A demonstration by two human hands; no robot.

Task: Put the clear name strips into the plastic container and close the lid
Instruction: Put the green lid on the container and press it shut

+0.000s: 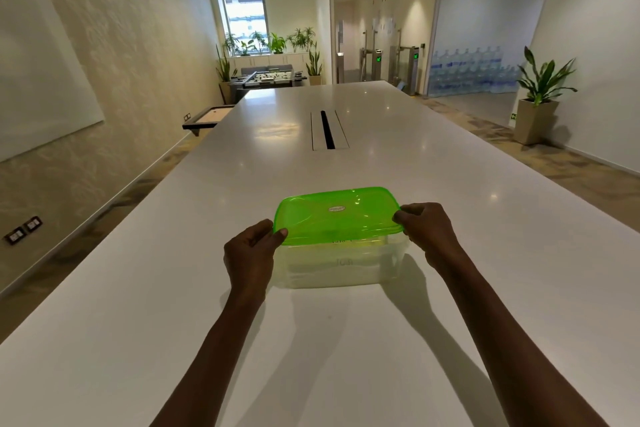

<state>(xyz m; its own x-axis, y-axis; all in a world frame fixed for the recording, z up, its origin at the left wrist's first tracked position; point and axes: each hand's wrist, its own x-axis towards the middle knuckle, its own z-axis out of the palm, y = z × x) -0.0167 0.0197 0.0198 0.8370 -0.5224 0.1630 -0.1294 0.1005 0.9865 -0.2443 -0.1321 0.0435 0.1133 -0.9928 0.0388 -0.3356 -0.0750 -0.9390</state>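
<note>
A clear plastic container [341,269] stands on the white table [346,340] in front of me. A translucent green lid [336,213] with a small oval label lies on top of it, its near edge over the rim. My left hand [251,253] pinches the lid's near left corner, thumb on top. My right hand [427,230] pinches the near right corner the same way. Through the container's wall I see faint pale strips with blurred lettering; I cannot make them out clearly.
A cable slot [329,130] runs along the table's middle, farther away. The table's left edge drops to the floor beside a wall with a whiteboard [38,69]. A potted plant [538,97] stands on the right, a foosball table [268,78] beyond the far end.
</note>
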